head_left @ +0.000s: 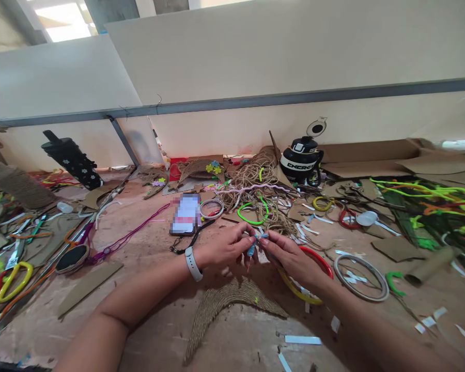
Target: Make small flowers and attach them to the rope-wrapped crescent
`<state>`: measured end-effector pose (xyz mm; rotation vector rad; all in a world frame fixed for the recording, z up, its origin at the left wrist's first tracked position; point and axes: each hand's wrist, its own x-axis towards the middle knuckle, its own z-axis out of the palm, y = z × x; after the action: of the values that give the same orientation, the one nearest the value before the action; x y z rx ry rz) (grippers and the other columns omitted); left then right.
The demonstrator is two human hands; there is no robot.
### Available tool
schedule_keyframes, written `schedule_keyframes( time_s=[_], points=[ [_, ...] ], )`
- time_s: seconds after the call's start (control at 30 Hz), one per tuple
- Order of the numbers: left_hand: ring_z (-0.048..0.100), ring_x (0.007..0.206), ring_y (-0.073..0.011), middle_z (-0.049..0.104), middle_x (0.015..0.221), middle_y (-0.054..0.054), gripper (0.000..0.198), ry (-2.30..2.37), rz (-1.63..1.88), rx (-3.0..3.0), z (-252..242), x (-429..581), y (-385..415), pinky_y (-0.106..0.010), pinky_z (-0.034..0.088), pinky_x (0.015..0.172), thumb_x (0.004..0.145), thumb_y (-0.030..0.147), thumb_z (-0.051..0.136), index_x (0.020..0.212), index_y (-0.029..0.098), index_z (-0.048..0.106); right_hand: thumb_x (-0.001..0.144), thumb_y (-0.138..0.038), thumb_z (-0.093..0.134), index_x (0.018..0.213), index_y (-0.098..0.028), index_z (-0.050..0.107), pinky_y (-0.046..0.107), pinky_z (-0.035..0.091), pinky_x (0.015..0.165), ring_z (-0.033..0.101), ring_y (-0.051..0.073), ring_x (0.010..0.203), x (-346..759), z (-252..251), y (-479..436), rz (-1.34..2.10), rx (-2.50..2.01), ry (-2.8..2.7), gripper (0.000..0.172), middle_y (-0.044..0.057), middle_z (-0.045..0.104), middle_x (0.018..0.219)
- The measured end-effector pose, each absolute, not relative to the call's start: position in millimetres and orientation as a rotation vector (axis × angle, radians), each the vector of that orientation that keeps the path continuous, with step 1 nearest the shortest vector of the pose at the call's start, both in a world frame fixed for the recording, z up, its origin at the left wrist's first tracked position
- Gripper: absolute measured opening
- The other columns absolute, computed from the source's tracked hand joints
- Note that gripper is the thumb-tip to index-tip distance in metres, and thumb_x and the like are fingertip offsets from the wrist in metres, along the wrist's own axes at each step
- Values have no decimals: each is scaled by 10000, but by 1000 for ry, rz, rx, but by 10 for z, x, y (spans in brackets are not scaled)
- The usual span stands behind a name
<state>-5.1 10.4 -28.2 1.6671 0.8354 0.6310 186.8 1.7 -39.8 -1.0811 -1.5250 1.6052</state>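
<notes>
Both hands meet above the middle of the table around a small piece of light-blue pipe cleaner (251, 250), bent or twisted into a short shape. My left hand (230, 245), with a pale band on the wrist, pinches it between thumb and fingertips. From the other side, my right hand (289, 252) closes its thumb and fingers on the upper end. The fingers cover part of the piece. Below them on the table lies a crescent (217, 302) covered in rows of jute cord. Red and yellow rings (321, 258) lie partly under my right forearm.
A phone (185, 212) with a black strap lies ahead, near tangled jute twine (251, 175). A black jug (300, 160) with its lid up stands behind. Bright pipe cleaners (445, 199) lie right; yellow-handled scissors (15, 281), a twine spool (21, 186) and a black bottle (72, 160) are left.
</notes>
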Motion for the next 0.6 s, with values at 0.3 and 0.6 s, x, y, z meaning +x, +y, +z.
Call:
schedule_keyframes(
  time_s=[0.3, 0.6],
  points=[
    [528, 625, -90, 564, 724, 27, 108, 940, 566, 1765, -230, -74, 129, -187, 425, 599, 890, 271, 444, 888, 180, 502, 817, -554, 602, 844, -207, 548, 212, 252, 470, 302, 95, 562, 1837, -432, -9, 1533, -1083, -1591, 353, -49, 390, 669],
    [609, 494, -142, 643, 680, -15, 249, 704, 551, 1229, -310, -44, 179, -246, 471, 500, 859, 405, 475, 956, 175, 470, 796, -590, 608, 801, -210, 531, 207, 264, 457, 303, 89, 539, 1818, -396, -45, 1479, -1125, -1491, 388, -60, 390, 633]
  ],
)
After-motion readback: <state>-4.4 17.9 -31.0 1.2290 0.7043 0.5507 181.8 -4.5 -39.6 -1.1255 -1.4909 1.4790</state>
